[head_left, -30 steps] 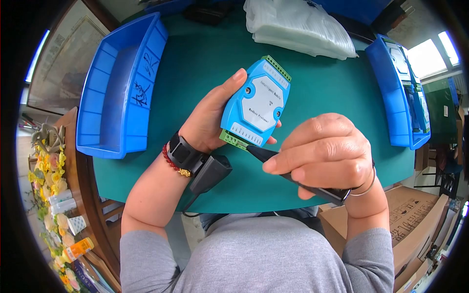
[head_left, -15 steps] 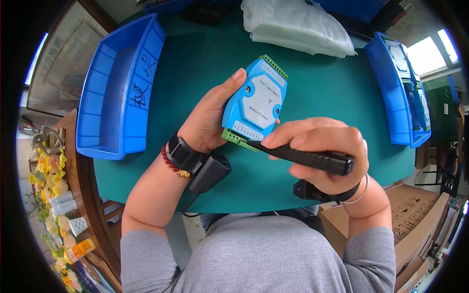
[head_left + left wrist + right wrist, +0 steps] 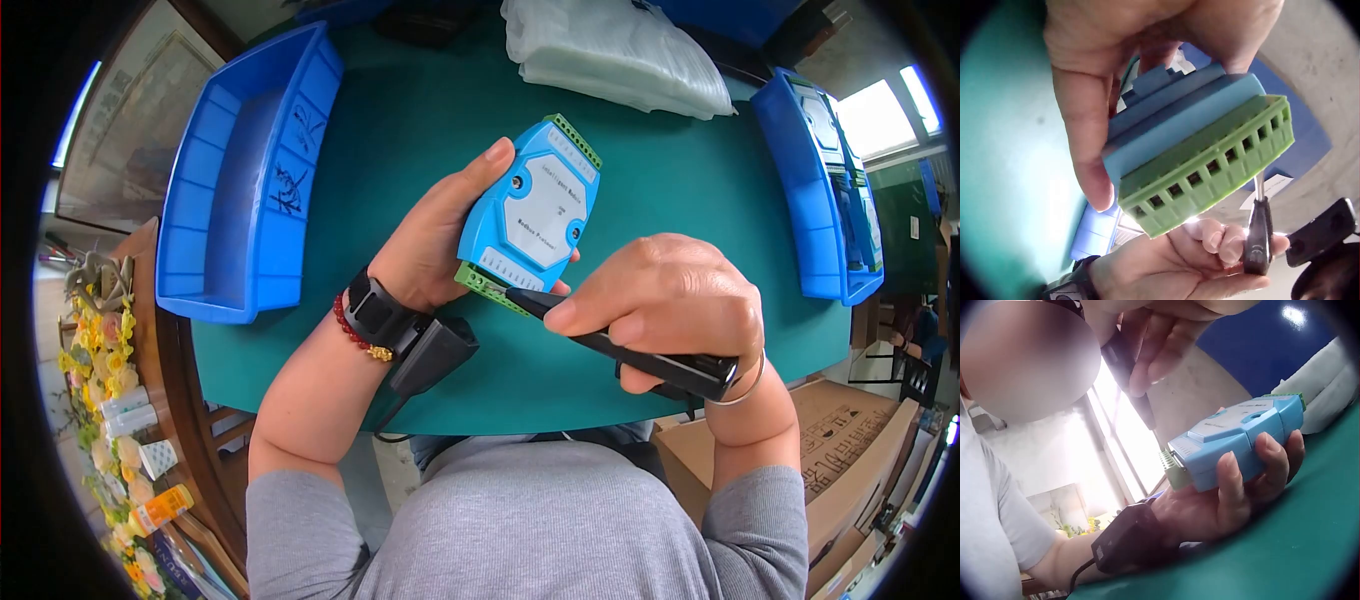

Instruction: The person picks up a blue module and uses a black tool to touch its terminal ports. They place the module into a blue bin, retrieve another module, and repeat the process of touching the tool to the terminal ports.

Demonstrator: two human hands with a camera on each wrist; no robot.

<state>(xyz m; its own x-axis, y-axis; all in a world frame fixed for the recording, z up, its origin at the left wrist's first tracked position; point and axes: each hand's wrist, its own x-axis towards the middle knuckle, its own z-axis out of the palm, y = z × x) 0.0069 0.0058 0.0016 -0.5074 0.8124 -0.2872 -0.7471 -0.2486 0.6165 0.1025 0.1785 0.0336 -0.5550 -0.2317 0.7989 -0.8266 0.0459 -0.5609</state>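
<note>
My left hand (image 3: 430, 225) holds a light blue electronic module (image 3: 530, 205), thumb along one side and fingertips curled round the other. The module has a white label face and green screw terminal blocks at both ends. In the left wrist view the near terminal block (image 3: 1210, 165) shows its row of square openings. My right hand (image 3: 685, 300) grips a black-handled screwdriver (image 3: 690, 368) between thumb and fingers. Its metal shaft (image 3: 1259, 185) shows in the left wrist view, reaching to the terminal block's screw side. The tip itself is hidden behind the block there.
A blue bin (image 3: 230, 190) stands at the left of the green table mat (image 3: 400, 120). Another blue bin (image 3: 800, 200) at the right holds several similar modules. White foam sheets (image 3: 620, 60) are stacked at the back. A cardboard box (image 3: 840, 430) sits below the table's right edge.
The screwdriver's handle end has swung up and then back down as the right hand turned it. The tip stays at the near terminal block. The module has shifted slightly right in the left hand's hold.
</note>
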